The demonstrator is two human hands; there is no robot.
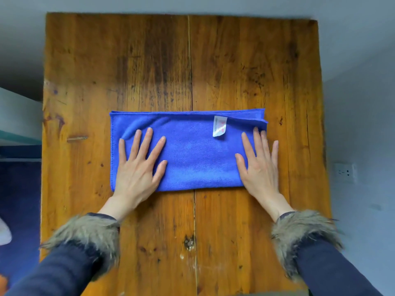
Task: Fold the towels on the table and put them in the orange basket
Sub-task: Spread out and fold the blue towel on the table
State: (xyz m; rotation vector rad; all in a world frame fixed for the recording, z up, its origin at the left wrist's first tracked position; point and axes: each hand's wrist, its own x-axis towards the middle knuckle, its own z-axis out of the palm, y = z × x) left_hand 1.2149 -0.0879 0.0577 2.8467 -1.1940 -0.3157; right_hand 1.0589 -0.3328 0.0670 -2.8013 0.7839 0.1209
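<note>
A blue towel [192, 152] lies folded into a long rectangle across the middle of the wooden table [149, 60]. A white label [219, 126] shows near its upper right. My left hand [139, 165] presses flat on the towel's left part, fingers spread. My right hand [260, 163] lies flat on the towel's right end, fingers straight and close together, reaching its right edge. A bit of orange [3, 283] shows at the bottom left corner; I cannot tell whether it is the basket.
The table's far half is bare wood with a seam [190, 60] down its middle. Grey floor surrounds the table. A shelf edge [19, 133] stands at the left, and a wall socket [344, 173] is at the right.
</note>
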